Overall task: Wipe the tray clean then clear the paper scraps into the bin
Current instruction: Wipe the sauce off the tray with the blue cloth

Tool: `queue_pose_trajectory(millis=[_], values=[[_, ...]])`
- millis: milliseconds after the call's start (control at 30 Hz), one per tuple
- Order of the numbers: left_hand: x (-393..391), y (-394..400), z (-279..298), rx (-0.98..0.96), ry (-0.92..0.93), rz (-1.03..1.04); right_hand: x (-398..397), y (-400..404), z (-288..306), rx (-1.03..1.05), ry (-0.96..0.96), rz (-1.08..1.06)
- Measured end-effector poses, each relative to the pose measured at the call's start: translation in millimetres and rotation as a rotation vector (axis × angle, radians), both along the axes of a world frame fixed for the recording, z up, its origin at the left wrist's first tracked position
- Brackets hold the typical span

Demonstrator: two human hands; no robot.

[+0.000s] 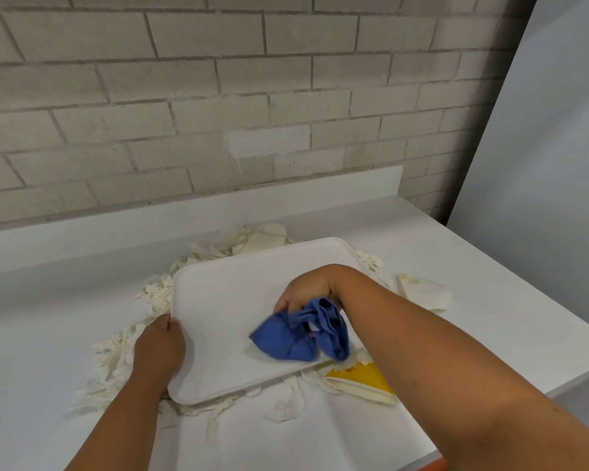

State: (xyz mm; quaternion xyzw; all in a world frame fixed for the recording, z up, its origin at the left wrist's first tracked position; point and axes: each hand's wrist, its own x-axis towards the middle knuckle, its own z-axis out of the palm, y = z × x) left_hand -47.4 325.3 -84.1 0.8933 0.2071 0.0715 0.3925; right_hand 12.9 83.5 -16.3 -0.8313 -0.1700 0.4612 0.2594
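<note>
Your left forearm enters from the lower left of the frame and runs up to the left hand [159, 348], which rests on the near-left edge of the tray [225, 300]. Its fingers curl over the rim and grip it.

The tray is white and rectangular with rounded corners. It lies flat on the white desk [48, 300] at the centre of the frame. Its long axis runs from the lower left to the upper right of the frame, with the far corner pointing toward the brick wall [184, 96].

Paper scraps [123, 348] lie on the desk around the tray: along its left side, behind its far edge, and in front of its near edge. A yellow wrapper [364, 377] lies just beside the near-right corner.

Your right forearm enters from the lower right and crosses over the tray's right edge. The right hand [310, 288] is bent down at the wrist, its fingers bunched around a blue cloth [300, 338]. The cloth hangs crumpled from the hand and touches the tray surface near its right end.
</note>
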Motion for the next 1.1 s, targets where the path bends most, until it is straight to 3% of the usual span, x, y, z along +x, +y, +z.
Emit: queue_pose_trajectory(millis=[67,133,200,267,333,433,567,767,1100], values=[[-0.7,0.7,2.0,-0.026,-0.002,-0.002,-1.3,0.4,10.3,0.262,0.031,-0.292],[-1.0,1.1,3.7,-0.055,0.003,0.003,-3.6,6.5,17.9,0.288,-0.25,-0.431],[-1.4,1.7,3.8,-0.075,0.009,0.005,-8.4,17.0,12.8,0.212,-0.58,-0.447],[-1.7,3.0,3.3,-0.1,-0.01,0.001,-17.9,28.0,-2.7,0.207,-0.768,-0.333],[-2.2,4.4,2.8,-0.143,-0.039,-0.005,-26.9,36.6,-25.6,0.18,-0.77,-0.147],[-2.4,5.3,1.7,-0.165,-0.056,-0.006,-34.4,46.2,-57.7,-0.046,-0.85,0.044],[-3.0,4.9,0.0,-0.146,-0.044,-0.009,-15.2,45.0,-70.5,-0.096,-0.944,-0.058],[-4.2,7.3,-1.5,-0.182,-0.058,-0.023,31.5,62.7,-72.5,-0.242,-1.007,-0.385],[-4.5,7.3,-0.8,-0.242,-0.056,-0.017,56.7,129.9,-67.7,-0.155,-1.031,-0.196]])
